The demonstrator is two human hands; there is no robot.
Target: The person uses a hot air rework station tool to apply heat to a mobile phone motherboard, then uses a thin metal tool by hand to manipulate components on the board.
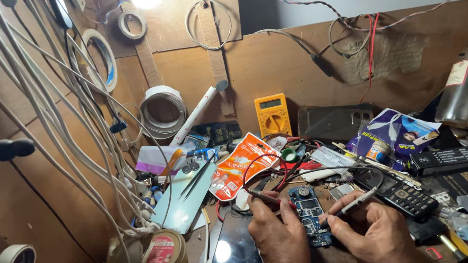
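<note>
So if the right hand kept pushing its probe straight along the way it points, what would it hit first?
The right hand aims its probe left and slightly down, so it would probably meet the blue circuit board first, then the left hand; depth is unclear.

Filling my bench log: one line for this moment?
left hand: red probe | right hand: black probe | blue circuit board: under probe tips

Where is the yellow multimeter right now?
In the head view the yellow multimeter leans against the wooden back wall, centre frame, behind the orange packet and left of the dark phone case, beyond both hands.
</note>
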